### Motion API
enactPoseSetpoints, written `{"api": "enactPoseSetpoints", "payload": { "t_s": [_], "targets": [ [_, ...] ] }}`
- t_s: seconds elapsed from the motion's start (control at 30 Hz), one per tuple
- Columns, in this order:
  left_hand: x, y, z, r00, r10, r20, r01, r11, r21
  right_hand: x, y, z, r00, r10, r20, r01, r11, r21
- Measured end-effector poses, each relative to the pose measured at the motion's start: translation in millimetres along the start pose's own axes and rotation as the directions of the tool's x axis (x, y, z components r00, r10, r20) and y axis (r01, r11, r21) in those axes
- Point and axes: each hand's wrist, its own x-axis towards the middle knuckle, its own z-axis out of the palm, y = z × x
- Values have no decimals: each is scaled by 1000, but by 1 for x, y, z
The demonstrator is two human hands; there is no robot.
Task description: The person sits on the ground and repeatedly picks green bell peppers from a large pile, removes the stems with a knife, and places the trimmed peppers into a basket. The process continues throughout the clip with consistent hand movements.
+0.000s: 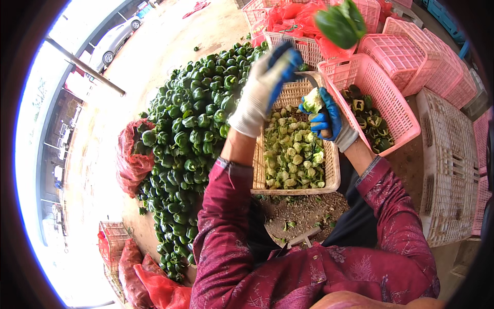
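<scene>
My left hand [283, 63], in a white glove with a blue coated palm, is raised over the far end of a crate and motion-blurred. Its fingers look apart, and I make out nothing held in it. A green bell pepper [341, 24], also blurred, is in mid-air beyond it, apart from both hands. My right hand [328, 116], gloved alike, grips a knife by its brown handle [326, 130]; the curved blade [311, 80] points away from me. A pale pepper core [313, 101] is held in the same hand. Below is a beige plastic crate [297, 191] of cut-out pepper cores [289, 154].
A large heap of green bell peppers [193, 131] lies left, beside a red mesh sack [133, 158]. The pink crate [401, 119] at right contains cored peppers [372, 119]. Stacked pink crates [401, 58] and a beige crate [447, 166] stand farther right. Scraps litter the floor [305, 212].
</scene>
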Motion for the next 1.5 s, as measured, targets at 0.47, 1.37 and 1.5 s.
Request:
{"api": "enactPoseSetpoints", "payload": {
  "t_s": [0.47,1.37,1.5],
  "targets": [
    [-82,-90,-27,952,-235,-197,258,961,98,27,37,40,751,-657,-70,-349,-305,-886],
    [-226,8,-55,820,284,-498,-9,874,485,16,33,-1,746,-603,-282,-414,-89,-906],
    [-421,-54,-117,343,-141,-929,449,893,31,40,49,18,748,-529,-400,-427,78,-901]
  ]
}}
